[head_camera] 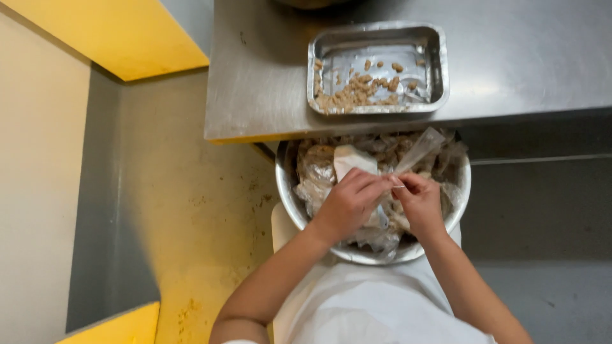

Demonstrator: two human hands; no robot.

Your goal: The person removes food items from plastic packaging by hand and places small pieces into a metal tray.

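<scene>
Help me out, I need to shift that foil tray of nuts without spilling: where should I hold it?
Grip the foil tray by its rolled rim at both short ends, coming from left and right. The nuts pile toward the near left corner, and the near edge sits at the table lip.

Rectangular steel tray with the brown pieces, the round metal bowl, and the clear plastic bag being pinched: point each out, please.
Rectangular steel tray (440,70), head view, on its right wall.
Round metal bowl (288,197), head view, on its left rim.
Clear plastic bag (421,146), head view, on its raised upper end.
</scene>
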